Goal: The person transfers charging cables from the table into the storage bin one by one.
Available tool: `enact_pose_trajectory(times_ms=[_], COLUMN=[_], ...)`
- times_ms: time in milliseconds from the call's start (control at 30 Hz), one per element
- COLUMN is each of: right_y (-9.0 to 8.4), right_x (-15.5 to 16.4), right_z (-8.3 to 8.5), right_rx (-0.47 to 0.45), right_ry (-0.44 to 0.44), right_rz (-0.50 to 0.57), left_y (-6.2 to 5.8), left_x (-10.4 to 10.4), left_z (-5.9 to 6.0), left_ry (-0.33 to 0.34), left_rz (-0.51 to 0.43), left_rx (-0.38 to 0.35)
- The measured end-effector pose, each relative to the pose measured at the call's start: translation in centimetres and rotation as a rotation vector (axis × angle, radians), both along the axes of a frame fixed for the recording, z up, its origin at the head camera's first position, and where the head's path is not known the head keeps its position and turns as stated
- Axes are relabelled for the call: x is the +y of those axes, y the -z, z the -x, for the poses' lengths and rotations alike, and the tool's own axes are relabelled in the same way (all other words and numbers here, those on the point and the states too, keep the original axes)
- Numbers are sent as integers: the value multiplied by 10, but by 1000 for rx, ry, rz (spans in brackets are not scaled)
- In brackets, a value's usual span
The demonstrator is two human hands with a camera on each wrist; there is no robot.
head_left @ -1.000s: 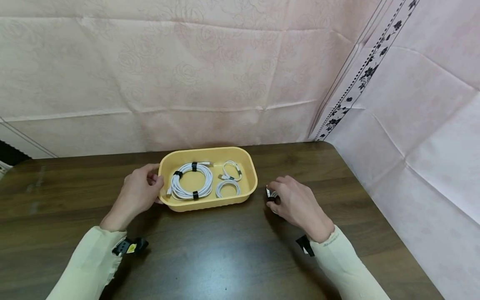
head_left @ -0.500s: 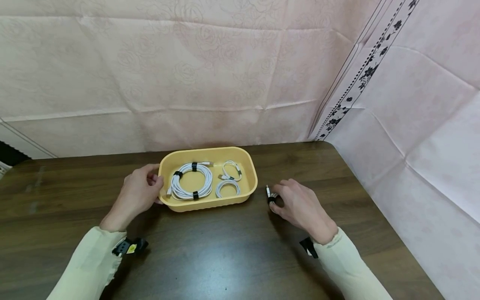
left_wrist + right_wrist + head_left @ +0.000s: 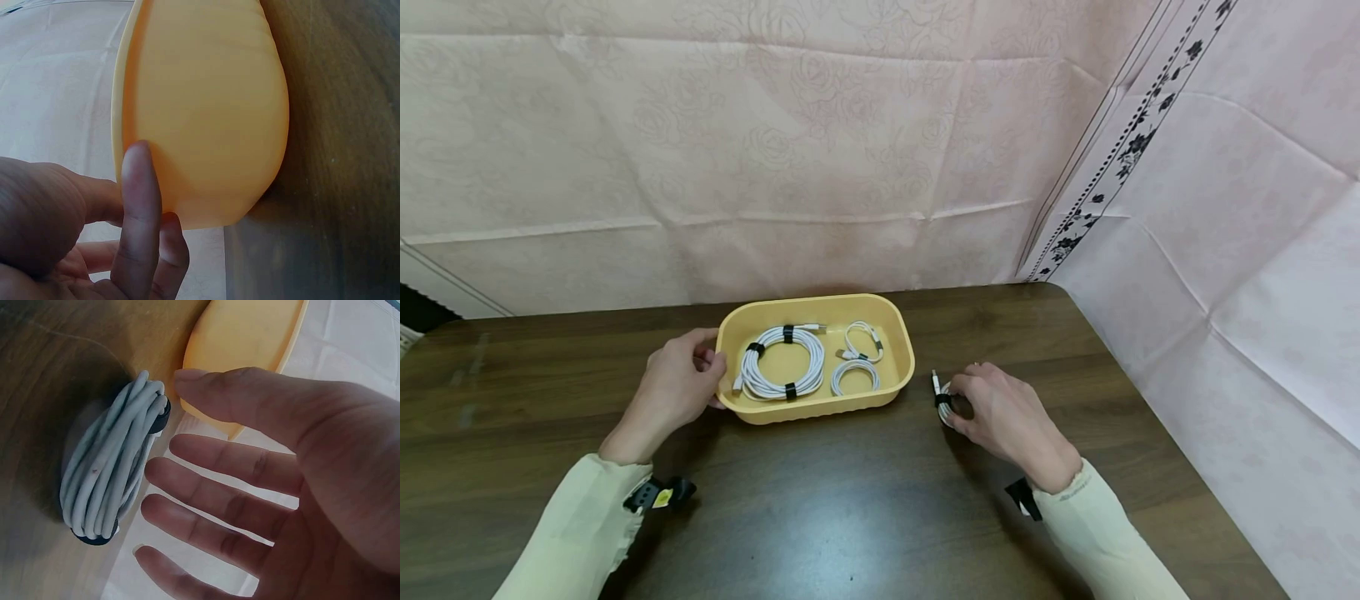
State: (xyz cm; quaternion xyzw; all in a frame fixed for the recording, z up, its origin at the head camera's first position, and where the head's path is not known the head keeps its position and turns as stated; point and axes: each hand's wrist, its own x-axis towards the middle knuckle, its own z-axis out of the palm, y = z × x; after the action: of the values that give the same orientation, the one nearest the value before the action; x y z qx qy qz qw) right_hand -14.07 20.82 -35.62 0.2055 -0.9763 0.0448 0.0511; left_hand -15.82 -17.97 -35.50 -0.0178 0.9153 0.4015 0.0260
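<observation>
The right hand is lying low on the table, fingers spread, touching a small bundled cable (white, with black ties) beside the yellow tray. The left hand is holding the tray's left end, fingers curling around it.

Open table before tray
</observation>
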Motion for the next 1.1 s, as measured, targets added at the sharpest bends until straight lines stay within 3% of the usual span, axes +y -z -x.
enact_pose_trajectory(times_ms=[333,1100], right_y=[1,5], right_x=[0,0], right_z=[1,2], right_rx=[-95,-194], right_ry=[27,12], right_rz=[-16,-3], left_y=[0,0], left_x=[0,0], left_z=[0,1], left_ry=[1,-5], left_rz=[-5,6], left_rx=[0,-8])
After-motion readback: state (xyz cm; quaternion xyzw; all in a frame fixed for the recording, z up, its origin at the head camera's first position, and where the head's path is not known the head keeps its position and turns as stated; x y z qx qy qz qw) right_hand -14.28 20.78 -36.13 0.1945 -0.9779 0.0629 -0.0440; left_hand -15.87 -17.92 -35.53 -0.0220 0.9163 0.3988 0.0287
